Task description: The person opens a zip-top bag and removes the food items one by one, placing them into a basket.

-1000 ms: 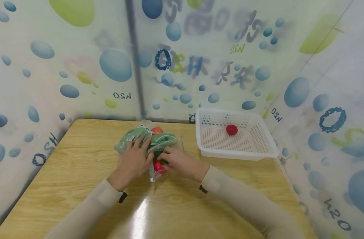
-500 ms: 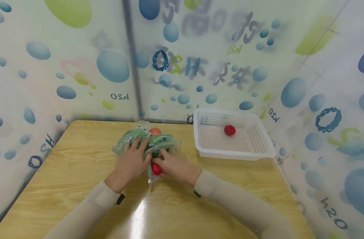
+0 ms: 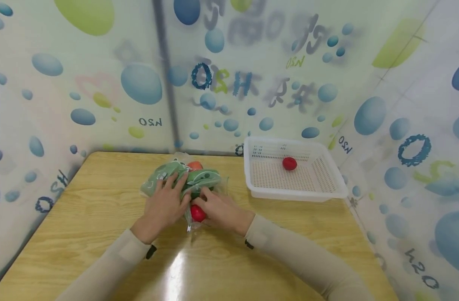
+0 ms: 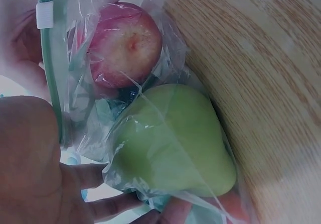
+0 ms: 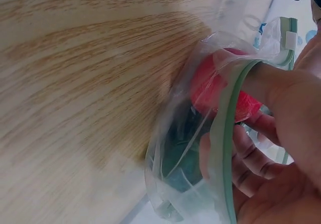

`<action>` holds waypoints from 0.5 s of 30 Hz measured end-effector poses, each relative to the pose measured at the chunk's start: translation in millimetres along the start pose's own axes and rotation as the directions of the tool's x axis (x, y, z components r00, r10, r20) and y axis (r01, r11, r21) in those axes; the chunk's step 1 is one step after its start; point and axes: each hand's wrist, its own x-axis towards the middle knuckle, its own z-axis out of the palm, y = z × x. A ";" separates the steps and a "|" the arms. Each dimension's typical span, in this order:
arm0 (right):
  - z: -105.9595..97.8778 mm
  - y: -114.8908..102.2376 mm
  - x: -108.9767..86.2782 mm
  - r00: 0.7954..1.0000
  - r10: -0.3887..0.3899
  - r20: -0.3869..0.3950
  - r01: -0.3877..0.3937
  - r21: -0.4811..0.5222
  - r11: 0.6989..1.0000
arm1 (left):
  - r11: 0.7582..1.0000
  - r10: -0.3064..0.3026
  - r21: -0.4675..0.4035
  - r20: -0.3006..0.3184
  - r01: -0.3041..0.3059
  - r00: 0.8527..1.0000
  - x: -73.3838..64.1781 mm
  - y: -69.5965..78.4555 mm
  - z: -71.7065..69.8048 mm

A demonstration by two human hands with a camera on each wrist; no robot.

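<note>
In the head view, a clear zip bag (image 3: 150, 184) of produce lies on the wooden table. My left hand (image 3: 163, 207) rests on it with the fingers spread over the plastic. From the right, my right hand (image 3: 223, 211) reaches into the bag's mouth and grips a red, apple-like fruit (image 3: 197, 213); part of the grip is hidden. The right wrist view has the bag's green zip edge (image 5: 228, 148) crossing the hand, with fingers inside. A large pale green fruit (image 4: 170, 143) fills the left wrist view. Something dark green (image 5: 183, 161) and an orange-red item (image 3: 195, 165) share the bag.
A white perforated basket (image 3: 297, 195) stands at the table's back right, holding one red fruit (image 3: 289, 163). Behind the wooden table (image 3: 113, 200), walls with printed bubbles (image 3: 141, 83) close in the back and sides.
My right hand has moved slightly left over the red fruit, its fingertips now closer to my left hand. The left hand stays on the bag. The head view has shifted a little.
</note>
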 end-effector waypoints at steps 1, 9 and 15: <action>-0.7 0.2 -0.5 1.000 -0.003 -0.004 0.003 0.004 1.000 | 1.000 -0.001 -0.001 0.001 0.001 1.000 0.1 -0.1 -0.1; -7.3 2.7 -4.3 1.000 -0.010 -0.013 0.010 -0.006 1.000 | 1.000 -0.017 -0.021 0.007 0.017 1.000 0.0 2.3 -3.3; -11.4 4.5 -7.5 1.000 -0.003 -0.020 0.004 0.032 0.999 | 1.000 -0.019 -0.010 0.009 0.020 1.000 -0.2 2.0 -2.4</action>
